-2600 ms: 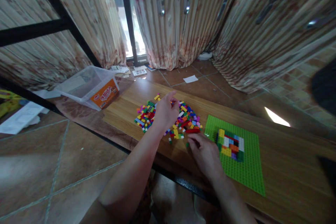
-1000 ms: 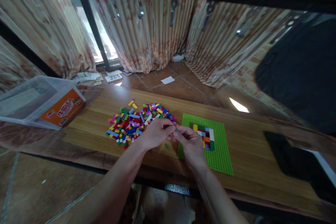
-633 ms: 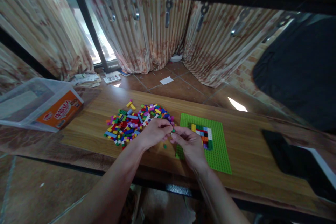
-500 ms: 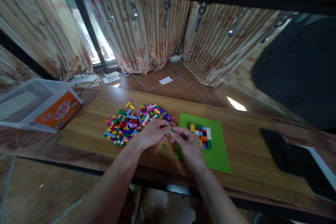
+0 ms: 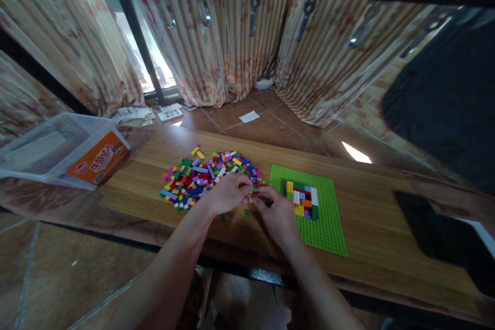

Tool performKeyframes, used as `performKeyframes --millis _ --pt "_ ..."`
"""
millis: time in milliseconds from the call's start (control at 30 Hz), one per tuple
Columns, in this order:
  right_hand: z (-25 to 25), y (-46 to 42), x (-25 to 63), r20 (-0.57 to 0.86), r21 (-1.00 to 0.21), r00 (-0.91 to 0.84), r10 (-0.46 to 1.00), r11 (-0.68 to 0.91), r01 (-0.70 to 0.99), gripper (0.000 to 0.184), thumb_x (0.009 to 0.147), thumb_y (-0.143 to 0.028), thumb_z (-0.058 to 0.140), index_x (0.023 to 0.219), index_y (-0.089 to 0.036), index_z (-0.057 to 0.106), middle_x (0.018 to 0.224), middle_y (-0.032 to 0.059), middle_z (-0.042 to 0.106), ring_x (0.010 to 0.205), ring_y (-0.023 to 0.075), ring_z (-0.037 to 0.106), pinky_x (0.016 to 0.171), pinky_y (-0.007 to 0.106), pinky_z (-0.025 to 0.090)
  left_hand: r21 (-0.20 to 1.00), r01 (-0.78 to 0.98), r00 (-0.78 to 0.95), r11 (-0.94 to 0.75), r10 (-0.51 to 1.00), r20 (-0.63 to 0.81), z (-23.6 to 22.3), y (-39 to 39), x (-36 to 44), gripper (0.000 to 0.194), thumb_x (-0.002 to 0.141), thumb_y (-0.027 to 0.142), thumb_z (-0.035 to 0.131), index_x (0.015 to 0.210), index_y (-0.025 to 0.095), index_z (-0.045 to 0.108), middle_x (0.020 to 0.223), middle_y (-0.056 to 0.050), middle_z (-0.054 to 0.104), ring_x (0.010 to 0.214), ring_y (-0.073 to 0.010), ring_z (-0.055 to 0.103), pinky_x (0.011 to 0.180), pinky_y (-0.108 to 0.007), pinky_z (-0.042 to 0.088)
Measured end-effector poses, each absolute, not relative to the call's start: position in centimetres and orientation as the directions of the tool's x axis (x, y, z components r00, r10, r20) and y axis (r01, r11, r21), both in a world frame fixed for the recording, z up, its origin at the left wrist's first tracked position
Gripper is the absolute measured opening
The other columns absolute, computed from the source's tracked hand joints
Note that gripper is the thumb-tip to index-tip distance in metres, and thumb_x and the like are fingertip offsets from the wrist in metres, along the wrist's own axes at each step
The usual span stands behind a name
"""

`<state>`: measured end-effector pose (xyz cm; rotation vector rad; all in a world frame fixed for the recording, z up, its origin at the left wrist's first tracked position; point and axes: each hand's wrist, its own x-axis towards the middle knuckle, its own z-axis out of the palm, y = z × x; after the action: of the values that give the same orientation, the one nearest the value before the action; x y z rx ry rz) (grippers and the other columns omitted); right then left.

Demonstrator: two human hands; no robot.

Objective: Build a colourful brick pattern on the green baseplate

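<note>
My left hand (image 5: 232, 193) is closed in a pinch just in front of the pile of loose toy bricks (image 5: 197, 181). Facing it, my right hand (image 5: 277, 212) pinches too, fingertips almost meeting the left ones. Between them shows a tiny green toy brick (image 5: 254, 190), partly hidden by the fingers. Beneath the hands another small green brick (image 5: 247, 212) lies on the wooden table. A green baseplate (image 5: 328, 227) lies right of my right hand. On it stands a blocky build of coloured bricks (image 5: 305, 203), yellow, white, red, orange, purple and green.
At the table's left end sits a clear plastic box (image 5: 69, 149) with an orange label. A black flat object (image 5: 429, 232) lies at the right. The wooden table (image 5: 371, 206) ends at a dark front edge; striped curtains (image 5: 240, 56) hang behind it.
My left hand has come from over the brick pile to meet my right hand. The red brick near my right hand is no longer seen there. Lately the fingertips shifted slightly; the view swung right.
</note>
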<state>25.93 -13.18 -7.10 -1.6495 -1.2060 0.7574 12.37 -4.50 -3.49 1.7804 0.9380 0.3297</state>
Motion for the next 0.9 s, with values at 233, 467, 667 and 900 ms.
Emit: performKeyframes --millis 233,467,667,900 --pt "-6.4 -12.9 26.3 -0.074 -0.997 0.354 0.933 -0.079 0.001 0.021 0.073 -0.037 0.071 0.081 -0.018 0.071 0.070 0.0018 0.068 0.058 0.0130 0.057 0.055 0.026 0.046 0.909 0.413 0.676 -0.047 0.684 -0.272 -3.4 -4.7 12.5 0.016 0.078 0.027 0.054 0.076 0.015 0.064 0.061 0.001 0.063 0.058 -0.0131 0.060 0.056 -0.021 0.045" --pt "-5.9 -13.1 26.4 -0.136 -0.967 0.294 0.946 -0.062 -0.249 0.019 0.066 -0.036 0.078 0.072 -0.019 0.072 0.060 -0.0017 0.064 0.055 0.0106 0.055 0.054 0.024 0.047 0.946 0.323 0.702 0.016 0.666 -0.251 -2.6 -5.2 12.7 0.015 0.078 0.026 0.056 0.076 0.013 0.063 0.063 0.001 0.061 0.059 -0.0112 0.059 0.060 -0.022 0.048" --pt "-5.0 -14.0 29.9 -0.122 -0.987 0.443 0.888 -0.061 -0.148 0.025 0.061 -0.037 0.081 0.075 -0.018 0.074 0.060 -0.0004 0.066 0.054 0.0113 0.057 0.053 0.027 0.052 0.926 0.376 0.667 -0.029 0.702 -0.249 -2.8 -4.9 12.3 0.015 0.078 0.026 0.054 0.073 0.015 0.062 0.062 0.002 0.060 0.058 -0.0113 0.059 0.058 -0.021 0.046" --pt "-5.4 -16.2 36.7 -0.092 -0.924 0.559 0.824 -0.279 0.259 0.030 0.070 -0.039 0.070 0.090 -0.017 0.073 0.077 0.0061 0.074 0.062 0.0188 0.068 0.059 0.032 0.055 0.665 0.655 0.632 -0.360 0.743 -0.220 -2.8 -4.7 11.7 0.017 0.075 0.021 0.055 0.069 0.016 0.070 0.057 -0.001 0.063 0.057 -0.0132 0.056 0.055 -0.022 0.038"
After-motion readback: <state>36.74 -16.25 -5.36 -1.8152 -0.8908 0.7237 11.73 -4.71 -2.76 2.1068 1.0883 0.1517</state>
